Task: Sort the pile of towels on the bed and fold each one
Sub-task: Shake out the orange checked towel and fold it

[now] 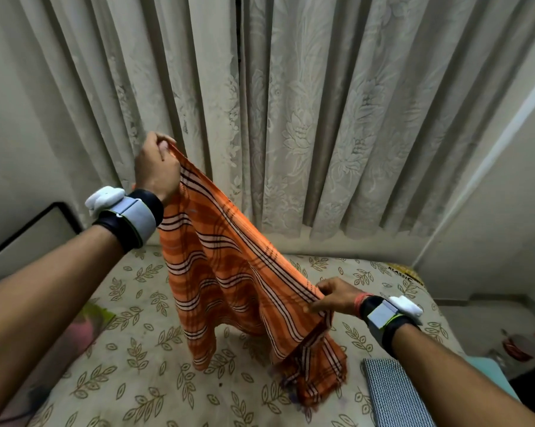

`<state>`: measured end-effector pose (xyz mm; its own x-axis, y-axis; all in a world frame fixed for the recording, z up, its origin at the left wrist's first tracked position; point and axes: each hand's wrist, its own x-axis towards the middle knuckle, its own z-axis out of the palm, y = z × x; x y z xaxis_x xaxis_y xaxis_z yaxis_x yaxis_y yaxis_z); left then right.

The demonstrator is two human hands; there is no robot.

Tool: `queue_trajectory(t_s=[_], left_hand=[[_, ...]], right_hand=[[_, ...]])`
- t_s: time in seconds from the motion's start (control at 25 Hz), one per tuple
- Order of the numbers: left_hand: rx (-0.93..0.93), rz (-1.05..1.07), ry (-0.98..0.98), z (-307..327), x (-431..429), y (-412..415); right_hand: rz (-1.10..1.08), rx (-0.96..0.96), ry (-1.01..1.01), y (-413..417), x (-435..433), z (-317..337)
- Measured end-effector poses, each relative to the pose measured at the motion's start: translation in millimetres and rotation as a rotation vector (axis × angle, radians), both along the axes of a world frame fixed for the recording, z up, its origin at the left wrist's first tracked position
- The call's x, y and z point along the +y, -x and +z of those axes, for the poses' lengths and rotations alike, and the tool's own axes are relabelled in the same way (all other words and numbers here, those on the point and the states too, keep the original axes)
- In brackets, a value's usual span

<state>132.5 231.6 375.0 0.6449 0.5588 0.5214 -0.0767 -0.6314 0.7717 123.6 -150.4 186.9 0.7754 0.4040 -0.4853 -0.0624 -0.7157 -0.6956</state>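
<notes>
An orange checked towel (229,272) with white and dark stripes hangs in the air above the bed (130,349). My left hand (155,167) is raised high and pinches the towel's top corner. My right hand (337,295) is lower and to the right, gripping the same striped edge farther along, so that edge runs taut and slanted between the two hands. The towel's lower end trails down and bunches on the sheet near the front. Both wrists carry white and black bands.
The bed has a cream sheet with a leaf print. A folded grey patterned cloth (395,396) lies at the front right. Pink and green fabric (90,318) sits at the left edge. Cream curtains (291,103) hang behind the bed.
</notes>
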Motion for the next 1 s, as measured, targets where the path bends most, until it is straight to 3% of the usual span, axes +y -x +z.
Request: queue_trajectory(t_s=[0.24, 0.44, 0.56, 0.76, 0.92, 1.0], left_hand=[[0.077, 0.082, 0.027, -12, 26, 2], [0.117, 0.063, 0.040, -18, 32, 5], [0.158, -0.005, 0.052, -25, 33, 5], [0.333, -0.364, 0.051, -45, -7, 17], [0.591, -0.779, -0.224, -55, -63, 36], [0.681, -0.899, -0.240, -60, -84, 38]], right_hand=[[-0.249, -0.174, -0.204, -2, -16, 9], [-0.249, -0.198, -0.227, -7, -20, 13], [-0.324, -0.257, -0.338, -6, -10, 22], [-0.262, -0.415, -0.491, -18, 33, 60], [-0.101, -0.442, -0.498, -22, 65, 85], [-0.040, -0.444, -0.506, -19, 78, 94]])
